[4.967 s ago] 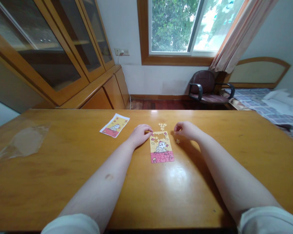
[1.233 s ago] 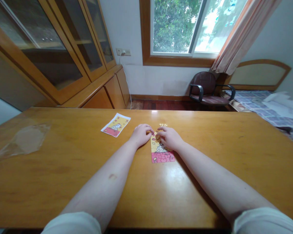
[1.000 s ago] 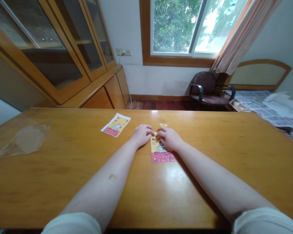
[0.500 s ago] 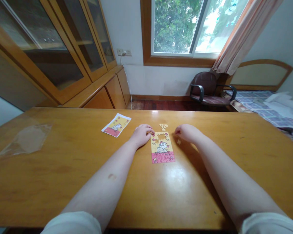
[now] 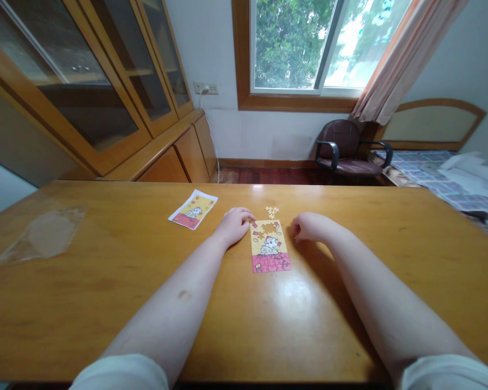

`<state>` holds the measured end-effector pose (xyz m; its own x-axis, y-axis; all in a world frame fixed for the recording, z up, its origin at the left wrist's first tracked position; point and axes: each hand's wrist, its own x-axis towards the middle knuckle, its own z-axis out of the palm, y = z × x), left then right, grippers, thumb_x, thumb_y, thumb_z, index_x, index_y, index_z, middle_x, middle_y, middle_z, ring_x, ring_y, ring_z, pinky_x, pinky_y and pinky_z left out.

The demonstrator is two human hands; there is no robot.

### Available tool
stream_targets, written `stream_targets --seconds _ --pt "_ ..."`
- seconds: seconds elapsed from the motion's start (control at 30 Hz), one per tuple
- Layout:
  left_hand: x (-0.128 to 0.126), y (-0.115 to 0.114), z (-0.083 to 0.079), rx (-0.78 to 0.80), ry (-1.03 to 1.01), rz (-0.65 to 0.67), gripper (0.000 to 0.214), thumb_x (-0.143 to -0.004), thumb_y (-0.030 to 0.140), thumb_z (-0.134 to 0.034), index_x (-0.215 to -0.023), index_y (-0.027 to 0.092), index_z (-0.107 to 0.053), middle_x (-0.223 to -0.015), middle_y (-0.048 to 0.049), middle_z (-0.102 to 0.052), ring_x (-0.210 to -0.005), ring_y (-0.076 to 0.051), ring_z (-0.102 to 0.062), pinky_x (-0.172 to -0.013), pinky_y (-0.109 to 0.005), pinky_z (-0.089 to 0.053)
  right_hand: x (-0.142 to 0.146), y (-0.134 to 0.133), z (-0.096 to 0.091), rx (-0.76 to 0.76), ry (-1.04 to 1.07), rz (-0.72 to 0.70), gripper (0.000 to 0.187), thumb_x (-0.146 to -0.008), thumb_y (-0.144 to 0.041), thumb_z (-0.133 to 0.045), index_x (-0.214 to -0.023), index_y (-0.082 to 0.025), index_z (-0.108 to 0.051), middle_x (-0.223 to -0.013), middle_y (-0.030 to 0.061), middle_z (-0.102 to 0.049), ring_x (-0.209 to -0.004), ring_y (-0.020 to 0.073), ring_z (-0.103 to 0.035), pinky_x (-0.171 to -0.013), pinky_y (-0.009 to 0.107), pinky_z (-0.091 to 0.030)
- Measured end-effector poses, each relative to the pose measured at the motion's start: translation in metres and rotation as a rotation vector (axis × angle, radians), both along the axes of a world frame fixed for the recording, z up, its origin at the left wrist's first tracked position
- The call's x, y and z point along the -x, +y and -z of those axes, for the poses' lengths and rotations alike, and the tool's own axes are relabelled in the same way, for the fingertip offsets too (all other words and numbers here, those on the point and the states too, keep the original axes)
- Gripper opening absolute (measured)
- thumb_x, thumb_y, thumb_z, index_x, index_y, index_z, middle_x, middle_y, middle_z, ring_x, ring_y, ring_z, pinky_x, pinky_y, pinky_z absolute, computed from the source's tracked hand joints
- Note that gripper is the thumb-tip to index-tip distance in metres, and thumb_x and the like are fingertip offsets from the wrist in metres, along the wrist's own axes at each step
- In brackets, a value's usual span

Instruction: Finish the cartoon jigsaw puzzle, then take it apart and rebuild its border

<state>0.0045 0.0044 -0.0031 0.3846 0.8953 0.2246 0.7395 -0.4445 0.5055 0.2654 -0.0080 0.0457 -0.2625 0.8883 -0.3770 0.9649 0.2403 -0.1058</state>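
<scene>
A partly assembled jigsaw puzzle [image 5: 270, 261], yellow above and pink below with a white cartoon animal, lies on the table with gaps in its upper part. My left hand [image 5: 235, 224] rests at its upper left edge, fingers stretched out and apart, with the fingertips touching the corner. To the right of the puzzle, my right hand [image 5: 307, 226] is lowered to the table with its fingers pinched over the spot of a loose puzzle piece, which they cover. Several loose puzzle pieces [image 5: 272, 211] lie in a small cluster just beyond the puzzle's top edge.
A reference picture card [image 5: 193, 209] lies left of my left hand. A clear plastic bag [image 5: 44, 233] sits at the far left of the wooden table [image 5: 126, 281]. Beyond the table stand a glass-door cabinet [image 5: 146, 130], an office chair [image 5: 345, 146] and a bed [image 5: 423, 168].
My right hand has come slightly nearer to me, its fingers curling down over the single loose piece that was visible beside the puzzle. My left hand has stayed in place.
</scene>
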Motion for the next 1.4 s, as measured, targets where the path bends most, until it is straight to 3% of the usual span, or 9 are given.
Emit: stream_targets --seconds 0.37,0.67,0.87,1.1,1.27,1.4 --pt "0.0 0.001 0.001 0.009 -0.01 0.0 0.03 -0.079 0.015 -0.048 -0.09 0.024 -0.075 -0.108 -0.0032 -0.07 -0.106 -0.021 -0.06 -0.103 -0.039 -0.044 -0.009 0.004 0.01 0.044 0.153 -0.052 0.012 -0.061 -0.018 -0.074 -0.072 -0.022 -0.072 -0.072 0.0001 -0.07 -0.064 0.0159 -0.062 -0.054 0.023 -0.04" --pt "0.001 0.002 0.005 -0.003 -0.017 0.007 0.029 -0.08 0.016 -0.048 -0.09 0.023 -0.075 -0.108 -0.0033 -0.069 -0.105 -0.021 -0.06 -0.102 -0.039 -0.044 -0.004 -0.003 -0.001 0.071 0.18 -0.04 0.008 -0.066 -0.019 -0.071 -0.073 -0.021 -0.068 -0.072 0.0007 -0.069 -0.063 0.016 -0.06 -0.055 0.025 -0.039" --pt "0.001 0.0 0.003 -0.012 -0.01 0.023 0.025 -0.08 0.018 -0.052 -0.09 0.023 -0.074 -0.106 -0.0032 -0.07 -0.104 -0.022 -0.06 -0.1 -0.039 -0.045 0.002 -0.009 -0.007 0.138 0.406 -0.066 0.018 -0.066 -0.016 -0.07 -0.084 -0.019 -0.068 -0.077 0.0011 -0.069 -0.066 0.0145 -0.059 -0.06 0.024 -0.042" --pt "0.0 0.001 0.004 -0.012 -0.004 0.019 0.022 -0.08 0.018 -0.054 -0.089 0.023 -0.074 -0.105 -0.003 -0.07 -0.103 -0.021 -0.06 -0.099 -0.038 -0.045 0.027 -0.013 0.016 0.194 0.712 -0.038 0.012 -0.071 -0.025 -0.072 -0.076 -0.017 -0.065 -0.072 0.0004 -0.067 -0.066 0.0134 -0.059 -0.064 0.025 -0.042" --pt "-0.002 -0.002 0.004 -0.045 0.024 0.072 0.018 -0.08 0.022 -0.059 -0.089 0.024 -0.074 -0.104 -0.0022 -0.07 -0.103 -0.021 -0.06 -0.098 -0.038 -0.044 0.04 -0.018 0.025 0.081 0.686 -0.018 0.007 -0.077 -0.021 -0.068 -0.082 -0.017 -0.067 -0.074 0.0003 -0.068 -0.065 0.0126 -0.058 -0.063 0.024 -0.042" --pt "-0.002 -0.004 0.003 -0.062 0.04 0.109 0.016 -0.081 0.027 -0.06 -0.09 0.025 -0.074 -0.105 -0.0025 -0.07 -0.104 -0.021 -0.06 -0.098 -0.039 -0.043 0.04 -0.018 0.028 -0.162 0.62 -0.088 0.012 -0.08 -0.018 -0.066 -0.091 -0.019 -0.069 -0.086 0.0027 -0.069 -0.075 0.0143 -0.06 -0.07 0.026 -0.044"
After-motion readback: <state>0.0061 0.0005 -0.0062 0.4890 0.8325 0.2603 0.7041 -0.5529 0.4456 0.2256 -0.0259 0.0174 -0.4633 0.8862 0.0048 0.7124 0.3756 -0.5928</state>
